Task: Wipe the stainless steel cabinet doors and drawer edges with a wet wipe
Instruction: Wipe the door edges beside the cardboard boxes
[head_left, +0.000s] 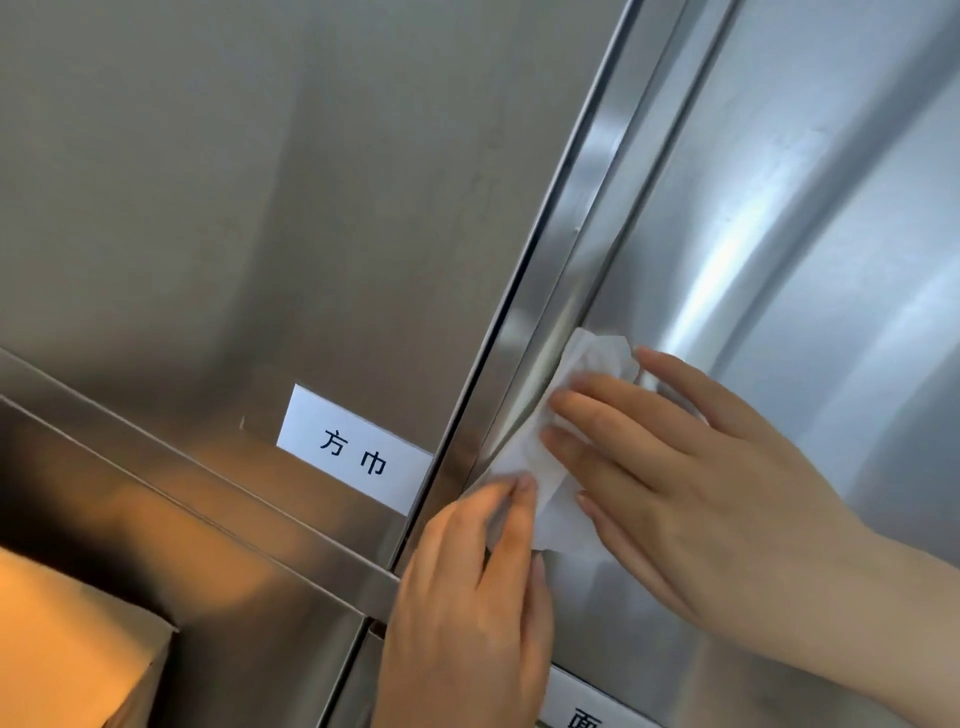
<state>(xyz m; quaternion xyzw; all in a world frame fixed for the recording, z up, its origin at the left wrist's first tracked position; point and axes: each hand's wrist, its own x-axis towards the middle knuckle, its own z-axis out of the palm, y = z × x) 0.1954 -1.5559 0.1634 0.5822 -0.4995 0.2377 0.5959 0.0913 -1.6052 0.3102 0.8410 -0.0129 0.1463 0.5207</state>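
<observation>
Head view, and both hands are on it: the wipe (556, 457) lies crumpled against the ridged edge (550, 332) between the two steel doors; right hand (691, 467) pressing it flat, fingers spread wide; left hand (467, 587) pinching its lower corner between thumb and fingertips; looks a soft, limp, damp thing, likely to bunch and slide on slick steel, so best gripped by a folded wad under the palm; a white label (358, 452) sits just left of the seam.
</observation>
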